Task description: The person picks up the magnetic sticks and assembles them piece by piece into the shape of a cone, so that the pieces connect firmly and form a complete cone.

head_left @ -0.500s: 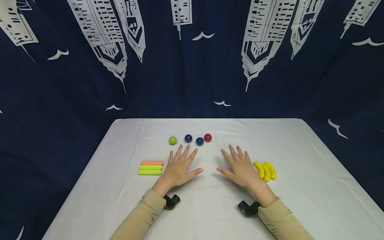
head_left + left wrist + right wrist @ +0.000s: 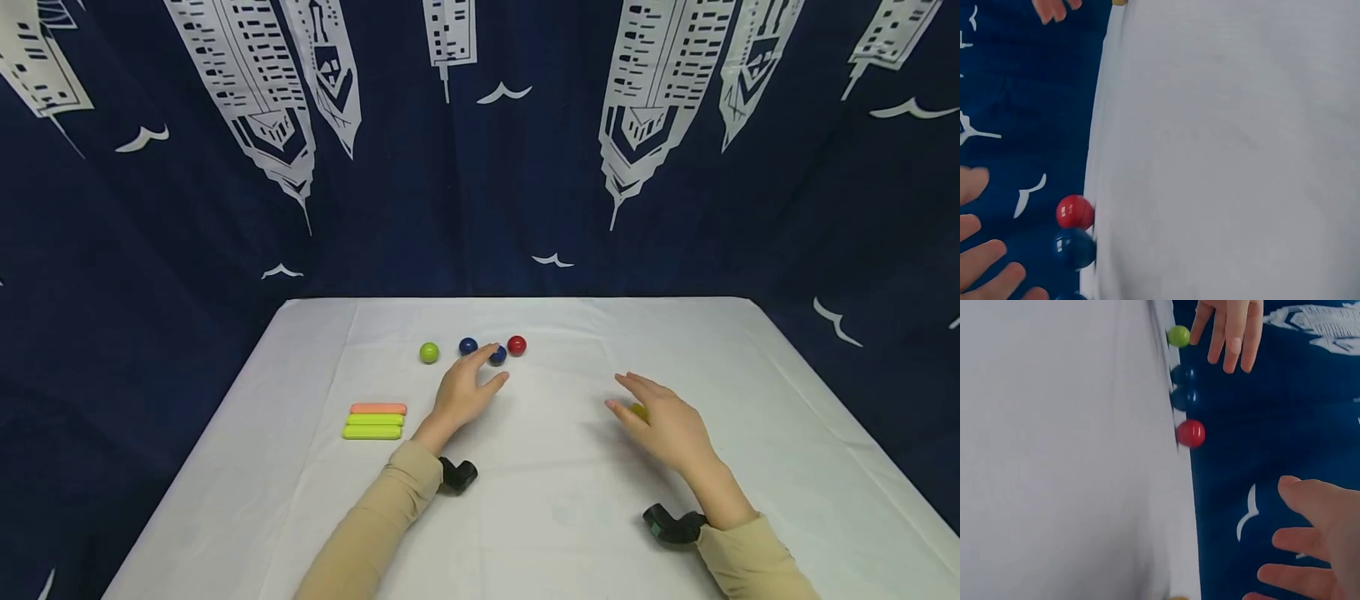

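Observation:
My left hand [image 2: 463, 392] is held out over the table, its fingertips overlapping the nearer dark blue ball [image 2: 498, 358]. Another dark blue ball [image 2: 468, 344] lies just beyond the fingers, with a red ball [image 2: 517, 346] to the right and a green ball [image 2: 429, 353] to the left. Nothing is in this hand; its fingers and thumb are spread in the left wrist view. My right hand [image 2: 670, 427] hovers above the yellow toy bananas [image 2: 639, 412], hiding nearly all of them. Fingers and thumb stand apart with nothing between them in the right wrist view.
Left of my left hand lie an orange stick [image 2: 378, 408] and two yellow-green sticks [image 2: 372, 432], side by side. A white cloth covers the table [image 2: 555, 517]. Behind its far edge hangs a dark blue curtain [image 2: 480, 208] with white prints. Each wrist wears a black camera [image 2: 459, 476].
My left hand has shifted right and forward, its fingers now overlapping a blue ball. My right hand has moved right, covering most of the bananas. Both hands have turned from palm-down and splayed.

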